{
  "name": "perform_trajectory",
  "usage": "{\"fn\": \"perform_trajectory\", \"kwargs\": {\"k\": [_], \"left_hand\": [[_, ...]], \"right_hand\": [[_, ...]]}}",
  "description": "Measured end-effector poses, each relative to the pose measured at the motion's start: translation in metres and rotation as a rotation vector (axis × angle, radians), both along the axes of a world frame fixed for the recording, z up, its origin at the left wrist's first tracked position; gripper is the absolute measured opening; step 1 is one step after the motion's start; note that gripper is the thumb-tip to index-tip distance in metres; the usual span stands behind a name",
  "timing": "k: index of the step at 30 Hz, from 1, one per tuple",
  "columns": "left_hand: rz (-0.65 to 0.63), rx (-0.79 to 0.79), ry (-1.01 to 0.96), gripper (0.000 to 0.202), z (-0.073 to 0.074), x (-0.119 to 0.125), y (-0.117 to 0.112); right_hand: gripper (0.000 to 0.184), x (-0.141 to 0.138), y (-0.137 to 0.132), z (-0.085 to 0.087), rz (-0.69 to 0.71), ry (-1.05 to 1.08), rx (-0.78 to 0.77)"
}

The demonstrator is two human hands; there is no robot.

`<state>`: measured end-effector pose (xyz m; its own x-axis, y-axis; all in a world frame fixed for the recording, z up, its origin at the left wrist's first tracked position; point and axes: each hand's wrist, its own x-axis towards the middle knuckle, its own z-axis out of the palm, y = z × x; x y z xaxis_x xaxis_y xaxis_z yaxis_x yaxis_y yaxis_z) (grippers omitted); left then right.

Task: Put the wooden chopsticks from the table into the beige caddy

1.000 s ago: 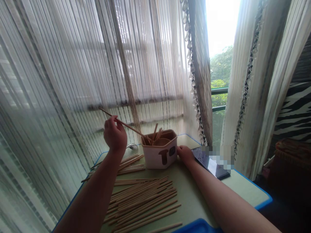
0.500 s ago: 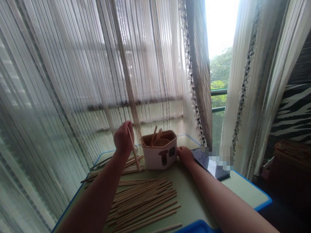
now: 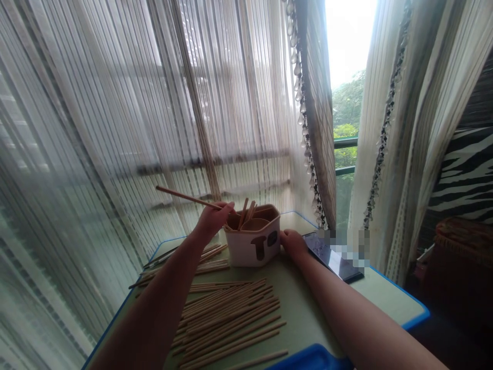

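The left hand (image 3: 213, 220) has its fingers pinched together on a wooden chopstick (image 3: 181, 195), which slants up and away to the left of them; whether a second one lies along it cannot be told. Just right of those fingers stands a white holder (image 3: 239, 250) with a tan rim and a brown T on its front, several upright chopsticks (image 3: 244, 213) leaning inside it. The right hand (image 3: 295, 244) touches the holder's right side; its fingers are partly hidden, so how tightly they close cannot be told. Just right of them lies a phone (image 3: 331, 257). Nearer the wearer than both sets of fingers, loose chopsticks (image 3: 231, 309) spread in rough rows across the blue-edged table (image 3: 385, 293).
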<state>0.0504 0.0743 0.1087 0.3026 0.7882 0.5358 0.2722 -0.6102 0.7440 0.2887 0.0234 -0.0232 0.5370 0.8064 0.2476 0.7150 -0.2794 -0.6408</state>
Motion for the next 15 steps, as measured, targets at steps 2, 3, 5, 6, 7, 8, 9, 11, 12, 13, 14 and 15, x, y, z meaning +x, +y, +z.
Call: {"fn": "perform_trajectory", "kwargs": {"k": [2,3,5,6,7,8,9,11,12,13,14,15], "left_hand": [[-0.021,-0.041,0.013,0.04,-0.003,0.001,0.003],[-0.031,-0.065,0.022,0.041,-0.004,0.001,0.004],[-0.049,-0.123,0.044,0.044,-0.004,0.001,0.004],[-0.059,-0.151,0.059,0.044,-0.004,0.001,0.003],[-0.071,-0.172,0.075,0.045,-0.003,0.001,0.001],[-0.082,-0.188,0.091,0.045,-0.002,0.001,-0.001],[-0.096,-0.2,0.109,0.045,0.0,0.0,-0.004],[-0.129,-0.217,0.149,0.044,0.004,-0.001,-0.009],[-0.142,-0.228,0.16,0.044,0.005,-0.001,-0.012],[-0.145,-0.237,0.161,0.043,0.006,-0.001,-0.013],[-0.138,-0.242,0.152,0.043,0.006,-0.001,-0.014],[-0.116,-0.237,0.134,0.043,0.006,0.0,-0.013]], "right_hand": [[0.04,0.0,0.0,0.001,0.003,0.006,-0.009],[0.04,-0.001,0.0,0.001,0.003,0.009,-0.014],[0.04,-0.001,0.0,0.002,-0.004,0.008,-0.024],[0.04,-0.001,0.0,0.001,-0.009,0.005,-0.026],[0.039,0.0,0.0,0.001,-0.013,0.001,-0.024],[0.039,0.0,0.0,0.001,-0.014,-0.003,-0.019],[0.04,0.0,0.001,0.001,-0.012,-0.005,-0.012],[0.04,0.0,0.001,0.0,-0.002,-0.002,-0.005],[0.04,0.0,0.001,0.0,0.002,-0.001,-0.005],[0.04,0.0,0.0,0.0,0.002,0.0,-0.005],[0.04,-0.001,0.0,0.001,0.0,0.0,-0.01],[0.04,-0.001,0.0,0.001,-0.002,-0.001,-0.014]]}}
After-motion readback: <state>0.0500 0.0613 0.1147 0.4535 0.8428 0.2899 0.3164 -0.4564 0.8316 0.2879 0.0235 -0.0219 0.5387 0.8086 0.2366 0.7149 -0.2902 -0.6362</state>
